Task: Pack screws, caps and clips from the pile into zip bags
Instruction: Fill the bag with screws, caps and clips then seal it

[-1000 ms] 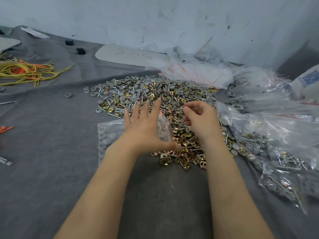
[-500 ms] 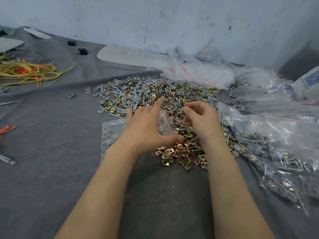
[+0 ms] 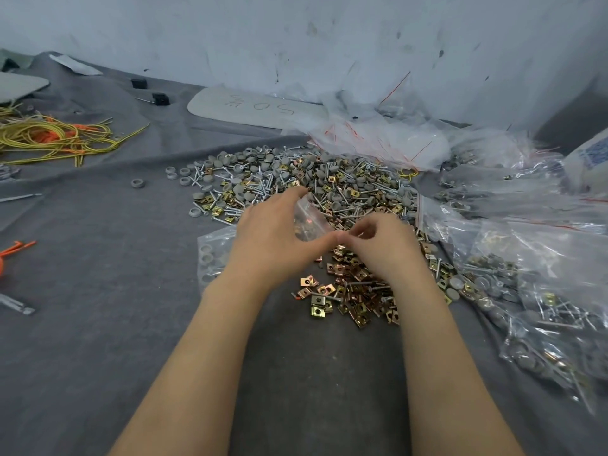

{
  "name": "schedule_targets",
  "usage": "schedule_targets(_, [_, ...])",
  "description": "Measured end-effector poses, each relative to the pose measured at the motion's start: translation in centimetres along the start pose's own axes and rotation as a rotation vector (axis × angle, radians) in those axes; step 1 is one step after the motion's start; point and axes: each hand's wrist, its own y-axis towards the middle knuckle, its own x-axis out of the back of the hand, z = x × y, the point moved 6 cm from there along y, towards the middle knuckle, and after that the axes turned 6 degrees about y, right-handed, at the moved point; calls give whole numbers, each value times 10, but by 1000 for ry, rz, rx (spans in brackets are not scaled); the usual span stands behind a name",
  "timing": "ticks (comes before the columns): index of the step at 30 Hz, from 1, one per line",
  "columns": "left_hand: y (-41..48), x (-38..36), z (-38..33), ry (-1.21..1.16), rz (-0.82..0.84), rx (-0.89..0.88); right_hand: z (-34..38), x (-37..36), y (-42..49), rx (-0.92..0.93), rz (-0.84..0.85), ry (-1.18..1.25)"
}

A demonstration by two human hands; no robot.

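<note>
Right hand [image 3: 378,248] shifted to left hand [image 3: 273,241] gripping zip bag [image 3: 309,222] over pile [image 3: 296,179] (right's hold: cannot tell); a tilt may empty it.

Single head-worn wide-angle view, facing forward and down, close above the bench [image 3: 98,324], wall [image 3: 296,28] at twelve o'clock, wearer's forearms [image 3: 184,373] at six o'clock.

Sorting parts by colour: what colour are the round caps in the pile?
Grey. The caps show best in the head view.

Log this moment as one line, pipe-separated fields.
step: bagging parts | left hand: holds small zip bag over pile | right hand: fingers curled at bag's edge, contents hidden | filled bags: right of pile
</note>
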Motion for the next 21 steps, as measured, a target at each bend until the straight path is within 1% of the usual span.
schedule_targets(1, [0,0,1,-4,-5,6,0,-7,0,-28,61,-92])
schedule_targets(2, [1,0,2,-3,-5,13,1,-12,-1,-39,84,-151])
schedule_targets(4, [1,-1,3,-3,2,24,6,-15,-2,-19,59,-198])
schedule_targets(6, [2,-2,3,18,10,24,7,-15,0,7,40,-176])
schedule_targets(8, [1,-4,3,39,23,16,5,-10,2,20,-13,7])
schedule_targets(11, [1,-5,3,41,31,11,3,6,3,59,-166,422])
schedule_targets(12, [1,-5,2,44,31,9,4,8,2,71,-187,526])
schedule_targets(14, [2,-5,2,47,24,7,9,3,0,77,-134,671])
schedule_targets(17, [2,-4,1,43,14,8,23,-13,-3,105,94,816])
schedule_targets(18, [2,-4,2,36,16,10,25,-14,-4,118,124,848])
schedule_targets(19, [2,-4,2,25,19,14,24,-12,-3,122,102,864])
schedule_targets(20, [2,-4,2,13,21,19,20,-7,-2,123,19,816])
schedule_targets(21, [2,-3,3,5,19,25,16,-1,-1,130,-90,698])
